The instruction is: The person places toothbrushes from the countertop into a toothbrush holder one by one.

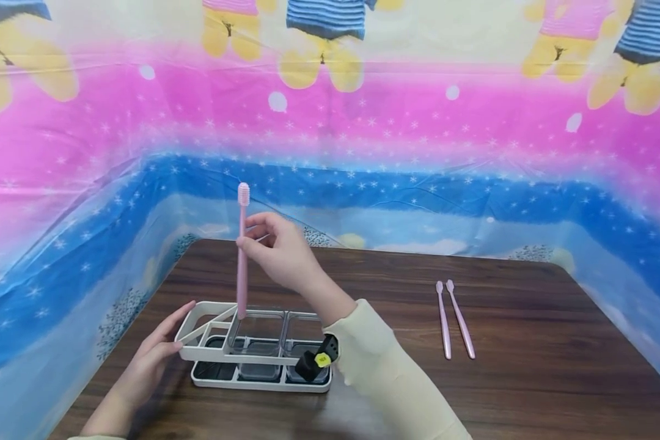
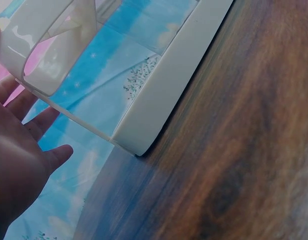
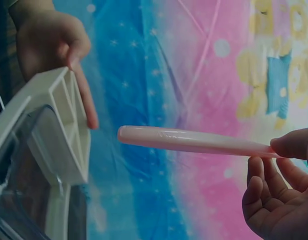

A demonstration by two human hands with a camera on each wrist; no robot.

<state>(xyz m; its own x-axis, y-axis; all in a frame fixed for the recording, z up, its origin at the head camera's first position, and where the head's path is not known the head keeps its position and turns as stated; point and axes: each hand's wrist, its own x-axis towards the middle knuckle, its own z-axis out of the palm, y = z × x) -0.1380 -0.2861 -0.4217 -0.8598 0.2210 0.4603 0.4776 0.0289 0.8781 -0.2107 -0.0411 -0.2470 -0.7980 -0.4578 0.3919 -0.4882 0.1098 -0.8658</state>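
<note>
**Pink toothbrush (image 1: 242,272) held upright above white rack (image 1: 258,359)**

A person's right hand (image 1: 283,250) holds the pink toothbrush bristles up over a dark wooden table (image 1: 387,284), its grip closed on the handle between thumb and fingers. The right wrist view shows the handle's lower end near the white rack but apart from it. The left hand (image 1: 143,366), its grip open with fingers extended, touches the left end of the two-tier rack, thumb at the front corner. Clear bins (image 1: 260,327) fill the rack's middle and right sections. To the right, two more pink toothbrushes (image 1: 443,324) lie near each other, heads toward the far edge. A black device (image 1: 309,365) bearing a yellow tag (image 1: 322,359) sits at the right wrist, beside a cream sleeve (image 1: 387,360). Behind hangs a patterned pink-and-blue sheet (image 1: 363,119).
</note>
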